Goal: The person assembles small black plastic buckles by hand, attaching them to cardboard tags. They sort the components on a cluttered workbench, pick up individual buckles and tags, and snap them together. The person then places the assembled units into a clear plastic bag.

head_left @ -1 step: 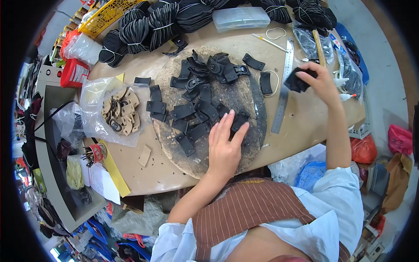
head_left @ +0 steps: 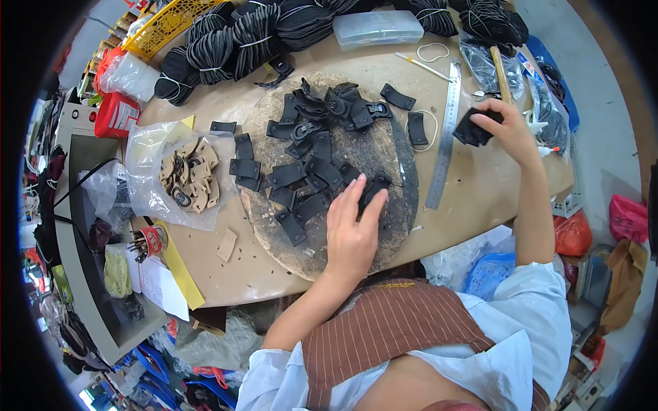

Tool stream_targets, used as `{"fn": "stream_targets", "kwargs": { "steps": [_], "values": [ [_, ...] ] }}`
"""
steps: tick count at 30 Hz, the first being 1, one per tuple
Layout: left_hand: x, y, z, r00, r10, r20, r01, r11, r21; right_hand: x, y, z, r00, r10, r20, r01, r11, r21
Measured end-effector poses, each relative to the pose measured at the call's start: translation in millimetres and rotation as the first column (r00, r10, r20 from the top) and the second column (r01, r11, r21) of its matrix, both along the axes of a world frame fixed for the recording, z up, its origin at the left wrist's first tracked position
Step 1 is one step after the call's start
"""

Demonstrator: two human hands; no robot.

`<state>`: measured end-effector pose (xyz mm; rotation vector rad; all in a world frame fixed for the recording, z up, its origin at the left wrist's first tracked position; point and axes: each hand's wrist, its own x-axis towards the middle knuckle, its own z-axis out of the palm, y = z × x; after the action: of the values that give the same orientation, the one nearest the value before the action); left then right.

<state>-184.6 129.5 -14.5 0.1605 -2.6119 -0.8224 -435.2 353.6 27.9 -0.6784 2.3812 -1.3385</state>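
A stack of black leather tabs [head_left: 474, 129] is pinched in my right hand [head_left: 506, 130], raised over the right side of the table beside a steel ruler [head_left: 444, 147]. My left hand [head_left: 351, 233] reaches over the round, worn chopping block [head_left: 274, 236], its thumb and forefinger closed around a single black leather tab [head_left: 376, 182]. Several similar tabs [head_left: 322, 170] lie scattered across the block, some overlapping. At its far side is a heap of black tabs with round snap-like fittings [head_left: 337, 104]. Two loose tabs [head_left: 397, 96] [head_left: 417, 129] rest on the table right of the block.
Left of the block, a clear plastic bag [head_left: 147, 198] holds tan leather pieces [head_left: 195, 175]. Bundles of black cord [head_left: 257, 41] and a clear plastic box [head_left: 378, 29] line the back. A wooden-handled tool [head_left: 501, 75] lies far right, and a red tub [head_left: 116, 115] stands at left.
My right hand has shifted slightly to the right with its stack, which is turned a little and fanned. The left thumb has moved slightly closer to the forefinger, and the tab there looks more tilted.
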Motion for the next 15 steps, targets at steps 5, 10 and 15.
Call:
{"fn": "stream_targets", "kwargs": {
  "steps": [5,10,15],
  "values": [
    [0,0,-2,0.997,0.068,-0.037,-0.067,0.997,0.044,-12,17,6,0.986,0.153,-0.064,-0.120,0.924,0.362],
    [-1,0,-2,0.997,0.068,-0.038,-0.066,0.997,0.049,-32,-54,2,0.923,0.209,-0.323,-0.143,0.966,0.217],
    [-1,-1,-2,0.997,0.072,-0.031,-0.070,0.997,0.038,-7,-130,-35,0.740,0.399,-0.542,-0.283,0.915,0.287]
  ]
}}
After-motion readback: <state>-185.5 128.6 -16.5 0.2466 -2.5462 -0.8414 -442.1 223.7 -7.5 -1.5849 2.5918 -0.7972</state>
